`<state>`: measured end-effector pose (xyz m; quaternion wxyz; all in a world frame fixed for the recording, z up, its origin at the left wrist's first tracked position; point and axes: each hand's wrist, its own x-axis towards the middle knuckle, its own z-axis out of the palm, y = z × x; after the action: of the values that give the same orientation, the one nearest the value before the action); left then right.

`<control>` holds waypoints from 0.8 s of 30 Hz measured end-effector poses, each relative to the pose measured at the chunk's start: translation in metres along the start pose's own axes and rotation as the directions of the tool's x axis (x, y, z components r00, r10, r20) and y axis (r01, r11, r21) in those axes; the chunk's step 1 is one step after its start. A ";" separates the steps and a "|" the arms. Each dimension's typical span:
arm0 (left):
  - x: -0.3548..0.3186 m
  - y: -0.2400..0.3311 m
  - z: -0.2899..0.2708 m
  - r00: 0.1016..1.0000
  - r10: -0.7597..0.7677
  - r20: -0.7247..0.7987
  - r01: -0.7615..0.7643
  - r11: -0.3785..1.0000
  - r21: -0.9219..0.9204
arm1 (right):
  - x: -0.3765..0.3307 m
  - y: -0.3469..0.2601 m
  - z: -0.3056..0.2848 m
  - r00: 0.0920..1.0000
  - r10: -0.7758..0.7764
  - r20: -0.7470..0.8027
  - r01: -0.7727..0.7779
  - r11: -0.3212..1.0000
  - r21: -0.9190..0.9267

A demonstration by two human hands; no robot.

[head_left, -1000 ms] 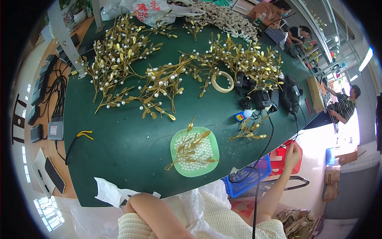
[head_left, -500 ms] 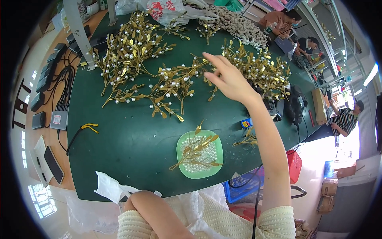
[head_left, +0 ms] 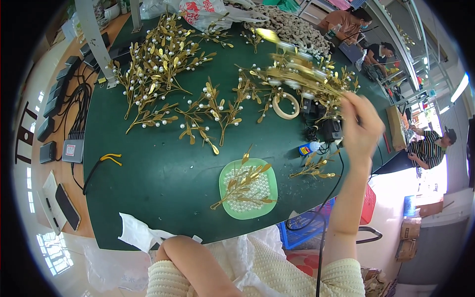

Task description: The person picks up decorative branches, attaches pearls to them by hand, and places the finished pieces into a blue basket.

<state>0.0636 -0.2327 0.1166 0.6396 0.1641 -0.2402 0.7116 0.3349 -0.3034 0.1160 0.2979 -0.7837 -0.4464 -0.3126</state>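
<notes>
Over the right part of the green table, my right hand [head_left: 361,121] pinches the stem of a gold leaf sprig with white pearl beads [head_left: 302,74], which is blurred by motion. Below it to the left is a light green dish [head_left: 269,210] of loose pearls, with a gold leaf sprig without visible beads [head_left: 240,187] lying across it. More beaded sprigs form a pile [head_left: 163,59] at the far left, and a few lie mid-table [head_left: 217,111]. My left arm [head_left: 198,265] is bent at the lower edge, and its hand is out of sight.
A roll of tape [head_left: 286,106], a small blue bottle [head_left: 309,148] and a gold sprig [head_left: 316,166] lie at the right. A white cloth [head_left: 136,231] sits on the near edge. Black chargers with cables [head_left: 74,106] line the left bench. Other people sit at the far right.
My right hand has moved right and closed on a beaded sprig, lifting it off the table. The tape roll behind it now shows.
</notes>
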 end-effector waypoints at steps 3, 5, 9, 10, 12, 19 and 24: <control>0.001 -0.001 -0.003 0.997 -0.023 0.068 0.025 0.999 -0.031 | -0.062 0.048 -0.067 0.898 0.397 -0.191 -0.391 0.918 0.071; 0.001 0.000 -0.005 0.993 -0.067 0.095 0.071 0.997 -0.041 | -0.114 0.072 -0.114 0.787 0.522 -0.328 -0.554 0.833 -0.004; -0.004 -0.003 -0.007 0.988 -0.097 0.121 0.109 0.990 -0.090 | -0.235 0.105 -0.178 0.577 0.638 -0.510 -0.782 0.612 -0.119; -0.003 -0.007 -0.008 0.982 -0.110 0.153 0.133 0.980 -0.148 | -0.262 0.109 -0.181 0.598 0.610 -0.520 -0.776 0.603 -0.186; -0.002 -0.012 -0.003 0.980 -0.145 0.134 0.162 0.980 -0.119 | -0.324 0.127 -0.186 0.535 0.674 -0.510 -0.841 0.482 -0.245; -0.005 0.000 -0.010 0.975 -0.165 0.147 0.180 0.979 -0.096 | -0.429 0.164 -0.164 0.319 0.830 -0.458 -0.806 -0.017 -0.591; 0.005 -0.024 0.000 0.929 0.368 -0.044 -0.369 0.904 -0.219 | -0.293 0.157 -0.127 0.706 0.648 -0.285 -0.700 0.580 -0.417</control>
<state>0.0863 -0.2269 0.1230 0.5081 0.0426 -0.3447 0.7882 0.3270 -0.6152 -0.0559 0.2046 -0.9256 -0.0031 -0.3185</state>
